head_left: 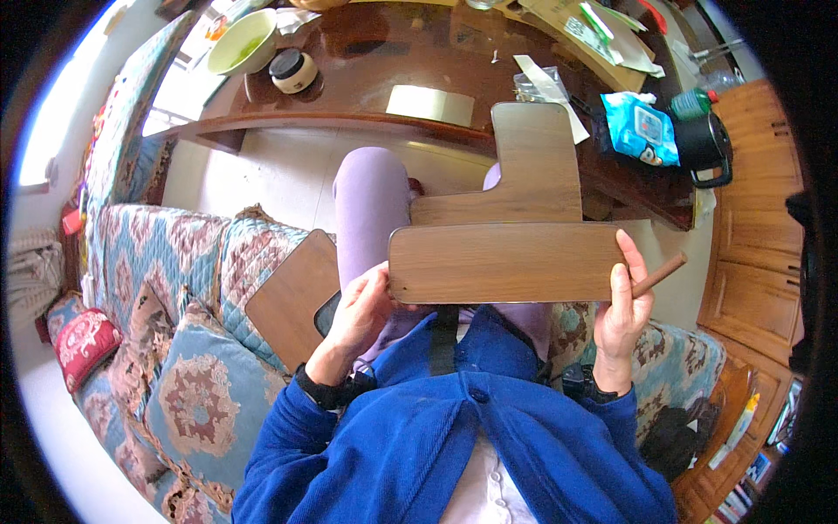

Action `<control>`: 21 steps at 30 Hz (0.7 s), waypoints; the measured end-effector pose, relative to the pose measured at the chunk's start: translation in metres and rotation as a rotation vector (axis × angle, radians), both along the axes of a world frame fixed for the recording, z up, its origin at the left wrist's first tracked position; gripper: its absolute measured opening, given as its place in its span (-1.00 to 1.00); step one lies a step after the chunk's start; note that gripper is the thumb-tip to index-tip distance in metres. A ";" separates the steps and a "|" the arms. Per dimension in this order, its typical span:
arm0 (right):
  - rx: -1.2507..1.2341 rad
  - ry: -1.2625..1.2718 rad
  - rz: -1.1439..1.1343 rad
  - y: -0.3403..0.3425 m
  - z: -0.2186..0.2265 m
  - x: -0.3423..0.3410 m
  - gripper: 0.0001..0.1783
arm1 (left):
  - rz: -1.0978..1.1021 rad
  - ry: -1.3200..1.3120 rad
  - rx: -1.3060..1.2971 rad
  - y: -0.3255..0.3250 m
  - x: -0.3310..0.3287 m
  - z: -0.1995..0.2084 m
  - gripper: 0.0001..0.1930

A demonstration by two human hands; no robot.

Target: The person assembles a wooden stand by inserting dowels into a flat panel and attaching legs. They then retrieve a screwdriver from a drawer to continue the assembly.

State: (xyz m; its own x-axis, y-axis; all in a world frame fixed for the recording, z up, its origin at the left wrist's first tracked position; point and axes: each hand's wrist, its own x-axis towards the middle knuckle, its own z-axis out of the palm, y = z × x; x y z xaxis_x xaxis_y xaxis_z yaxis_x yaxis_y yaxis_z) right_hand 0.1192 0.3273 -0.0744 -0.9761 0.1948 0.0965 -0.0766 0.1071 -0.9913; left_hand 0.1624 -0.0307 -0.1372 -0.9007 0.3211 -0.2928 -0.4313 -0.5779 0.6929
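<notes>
A rectangular wood-grain board [502, 264] with rounded left corners lies level across my lap, its long side running left to right. My left hand [360, 316] grips its left end, fingers partly hidden under it. At the right end my right hand [627, 301] pinches the board's edge, and a short brown rod [661, 272] sticks out past the thumb. Just beyond is an L-shaped wood-grain board [537, 166], its near edge meeting or overlapped by the rectangular one; I cannot tell whether they are joined. Another brown board [295, 293] leans on the sofa by my left forearm.
A dark glossy table [367, 83] stands ahead with a green bowl [247, 44], a dark-lidded jar [292, 70], a blue wipes pack [642, 129], a black mug [705, 147] and flattened cardboard [567, 31]. Patterned cushions [205, 384] fill the sofa at left; wooden cabinets [755, 210] stand right.
</notes>
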 end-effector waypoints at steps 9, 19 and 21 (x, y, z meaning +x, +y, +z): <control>-0.199 -0.033 -0.045 0.016 0.007 0.004 -0.53 | 0.012 0.037 0.259 0.009 -0.010 -0.002 -0.50; -0.250 -0.020 -0.090 0.020 0.006 -0.007 -0.53 | 0.003 -0.029 0.278 0.005 -0.009 -0.009 -0.48; -0.254 -0.030 -0.110 0.013 0.004 -0.007 -0.53 | 0.018 -0.011 0.325 0.006 -0.010 -0.009 -0.53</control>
